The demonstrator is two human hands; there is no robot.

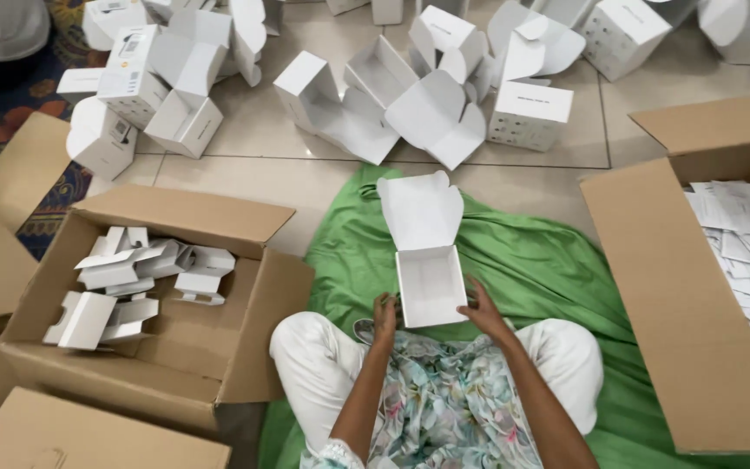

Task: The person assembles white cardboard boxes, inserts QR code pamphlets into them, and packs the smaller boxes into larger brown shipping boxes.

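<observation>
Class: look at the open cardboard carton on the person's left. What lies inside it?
Folded white inserts lie heaped on the cardboard carton floor; anything beneath that heap is covered.

White open box (428, 274), plain, lies on a solid green cloth (549, 260). Beyond the cloth: beige floor tiles (288, 174) and more plain white boxes (410, 95). Left of the cloth: brown cardboard carton (175, 347) holding white inserts (132, 278). Right: brown carton (653, 287), white paper slips (744, 234). Trousers (305, 356) white; top (444, 391) pale floral print. Far left: patterned rug (2, 130), blue, red and yellow.
</observation>
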